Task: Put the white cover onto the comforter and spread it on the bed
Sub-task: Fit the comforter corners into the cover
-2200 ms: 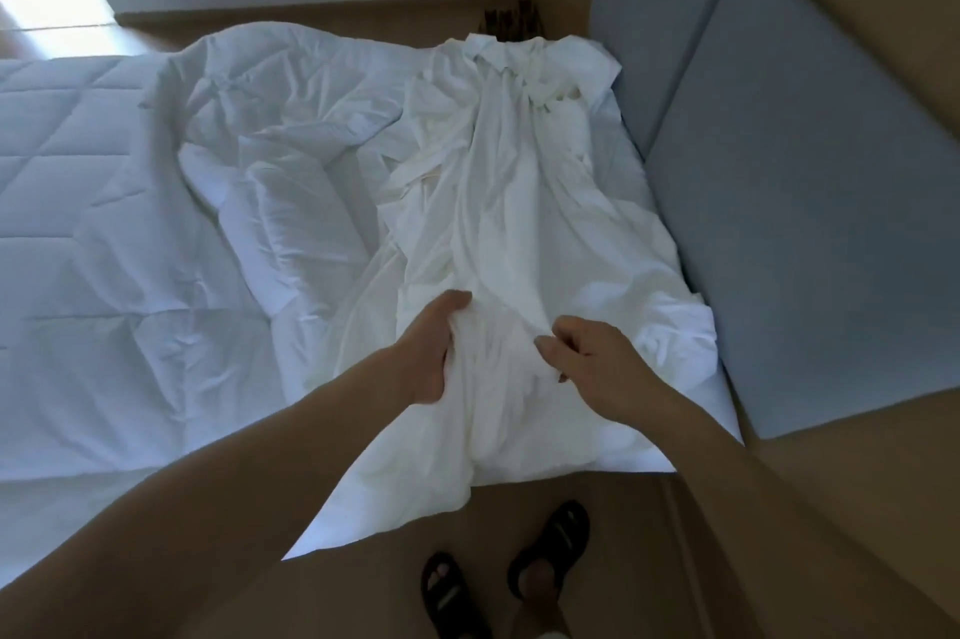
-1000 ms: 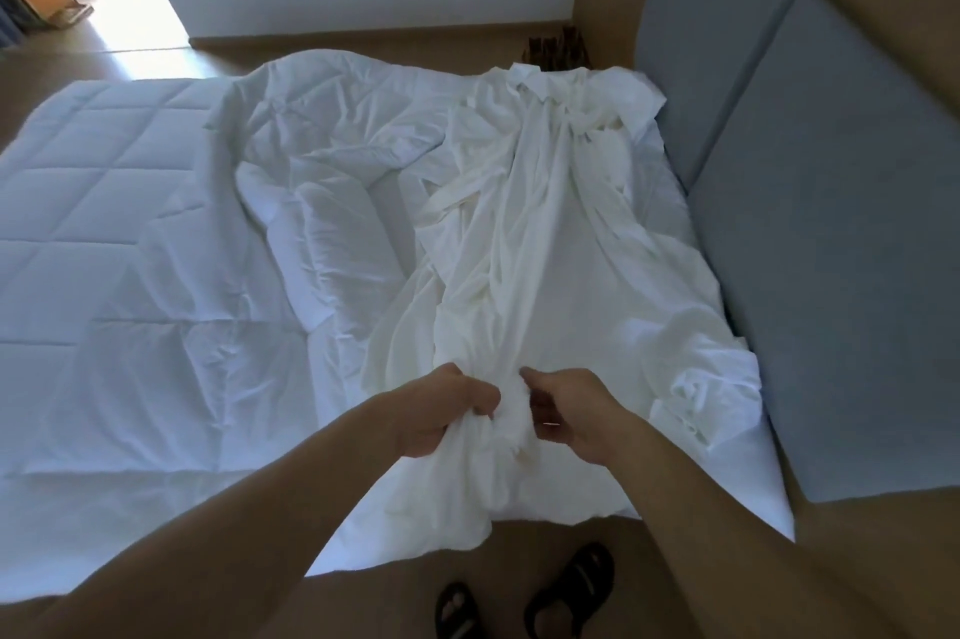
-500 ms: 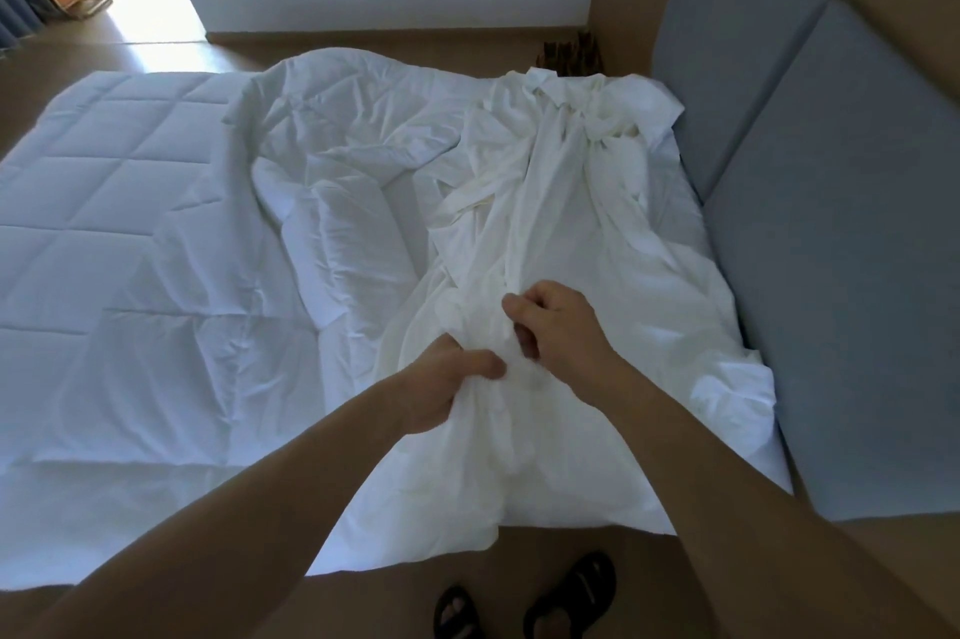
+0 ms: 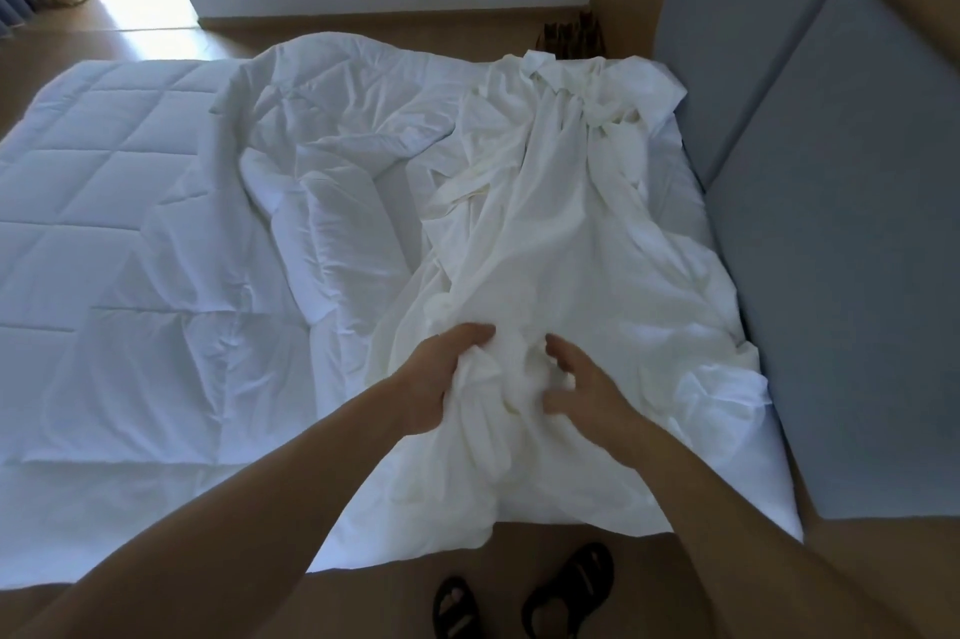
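Cover: a thin, creamy-white, crumpled fabric cover (image 4: 561,233) lies in a long, rumpled strip down the right side of the bed (image 4: 737,487), from its far edge to the near edge where the person stands.
Comforter: a thick, white, quilted comforter (image 4: 130,222) lies to the left of the cover. It is flat at the far left and heaped in folds where it touches the cover. It is outside the cover.
Left hand: the left hand (image 4: 441,378) has its fingers curled tight round a bunched handful of the cover's near end, lifting it slightly off the bed.
Right hand: the right hand (image 4: 582,389) sits just beside the left, thumb and fingers apart and curved about a fold of the same bunch. I cannot tell whether it truly pinches the cloth.
Likely reason for the hold: the hands seem to be gathering the near end to search for a corner or the opening, one hand anchoring while the other feels through the folds.
Surroundings: a grey padded headboard (image 4: 831,248) runs along the bed's right side. Feet in black sandals (image 4: 566,586) stand on the brown floor below the hands.
Progress: early, by my judgement. The cover must first be sorted out before the comforter can go in.
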The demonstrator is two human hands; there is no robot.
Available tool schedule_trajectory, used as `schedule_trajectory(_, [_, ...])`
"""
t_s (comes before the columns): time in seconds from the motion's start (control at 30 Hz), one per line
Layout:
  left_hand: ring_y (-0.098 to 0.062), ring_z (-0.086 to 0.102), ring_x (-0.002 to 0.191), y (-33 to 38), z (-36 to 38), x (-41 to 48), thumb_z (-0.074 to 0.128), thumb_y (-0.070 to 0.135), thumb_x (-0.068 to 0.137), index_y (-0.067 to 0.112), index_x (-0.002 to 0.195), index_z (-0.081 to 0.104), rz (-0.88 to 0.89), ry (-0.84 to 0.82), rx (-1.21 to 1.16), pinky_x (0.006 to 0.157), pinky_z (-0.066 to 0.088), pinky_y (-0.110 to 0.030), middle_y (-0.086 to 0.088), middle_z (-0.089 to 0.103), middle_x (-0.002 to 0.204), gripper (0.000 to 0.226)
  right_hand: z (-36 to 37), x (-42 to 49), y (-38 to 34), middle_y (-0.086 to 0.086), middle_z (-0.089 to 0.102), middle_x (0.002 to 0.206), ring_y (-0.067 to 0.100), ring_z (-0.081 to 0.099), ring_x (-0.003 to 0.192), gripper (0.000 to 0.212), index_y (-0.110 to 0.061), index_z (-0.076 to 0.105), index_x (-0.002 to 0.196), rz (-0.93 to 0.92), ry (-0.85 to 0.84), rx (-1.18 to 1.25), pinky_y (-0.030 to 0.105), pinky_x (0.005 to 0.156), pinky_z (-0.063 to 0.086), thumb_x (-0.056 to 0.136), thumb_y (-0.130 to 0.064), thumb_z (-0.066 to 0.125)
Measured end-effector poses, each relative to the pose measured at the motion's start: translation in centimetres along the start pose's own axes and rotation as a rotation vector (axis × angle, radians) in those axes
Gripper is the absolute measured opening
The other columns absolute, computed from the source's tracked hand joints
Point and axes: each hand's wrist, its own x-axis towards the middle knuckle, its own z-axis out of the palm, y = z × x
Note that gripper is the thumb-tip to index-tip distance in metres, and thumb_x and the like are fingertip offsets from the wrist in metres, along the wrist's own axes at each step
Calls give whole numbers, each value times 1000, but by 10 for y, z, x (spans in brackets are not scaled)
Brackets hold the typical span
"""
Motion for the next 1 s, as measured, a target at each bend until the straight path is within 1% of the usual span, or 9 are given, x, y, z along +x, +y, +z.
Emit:
schedule_trajectory(0.17, [-39, 64, 115, 5, 6, -3, 84, 27, 64, 6, 135, 54, 18, -216, 97, 96, 53, -52, -19, 65, 126, 80, 2, 3, 37, -8, 66, 105, 17, 63, 105, 23, -21, 68, 116, -117, 141, -297, 17, 78, 39, 94, -28, 66])
schedule_trajectory(0.47, [-20, 72, 100, 34, -3, -27, 76, 12, 82, 19, 123, 58, -159, -291, 791, 87, 58, -34, -2, 75, 108, 44, -88, -10, -38, -4, 63, 62, 11, 56, 59, 28, -20, 65, 65, -226, 219, -419, 30, 62, 47, 74, -37, 85])
schedule_trajectory(0.53, [-23, 70, 105, 34, -7, -34, 74, 9, 83, 16, 125, 57, -180, -338, 779, 89, 57, -36, -4, 74, 113, 46, -84, -9, -50, -9, 59, 69, 11, 57, 67, 24, -26, 64, 72, -166, 21, -733, 26, 63, 43, 76, -41, 83])
schedule_trajectory(0.6, [-25, 70, 106, 38, -14, -41, 71, 3, 83, 13, 123, 60, -136, -364, 745, 89, 56, -37, -7, 73, 113, 42, -76, -11, -60, -12, 62, 103, 12, 58, 100, 42, -31, 66, 114, -130, -165, -1037, 23, 82, 46, 77, -41, 81])
schedule_trajectory(0.67, [-25, 70, 106, 45, -16, -48, 71, -1, 83, 11, 120, 62, -85, -378, 787, 89, 56, -35, -9, 73, 113, 40, -63, -11, -78, -14, 38, 148, 5, 32, 137, 91, -35, 31, 151, -254, -227, -994, 23, 108, 33, 76, -42, 82])
schedule_trajectory(0.8, [-24, 67, 112, 53, -10, -55, 78, 5, 80, 10, 126, 61, -18, -418, 919, 100, 52, -37, -12, 69, 120, 49, -13, -4, -128, -28, 8, 157, -14, -11, 142, 120, -40, 7, 156, -628, -432, -1004, 18, 114, 11, 67, -42, 87])
schedule_trajectory(0.87, [-21, 68, 109, 56, -8, -53, 82, 12, 74, 13, 120, 65, -3, -371, 950, 99, 53, -37, -9, 71, 116, 48, 2, 12, -142, -18, 36, 150, 4, 20, 145, 110, -36, 29, 151, -648, -519, -1115, 19, 113, 24, 60, -46, 89])
schedule_trajectory(0.93, [-22, 68, 107, 57, -7, -52, 81, 13, 76, 15, 115, 66, -39, -367, 964, 99, 54, -39, -8, 70, 115, 42, 3, 29, -150, -14, 61, 112, 9, 55, 108, 80, -37, 57, 123, -606, -581, -1193, 27, 95, 47, 52, -53, 91])
schedule_trajectory(1.0, [-23, 68, 105, 59, -9, -49, 77, 12, 82, 17, 111, 66, -72, -375, 948, 96, 54, -35, -6, 72, 108, 31, -1, 44, -154, -14, 62, 85, 5, 60, 82, 52, -39, 61, 88, -562, -652, -1218, 24, 75, 50, 49, -57, 91])
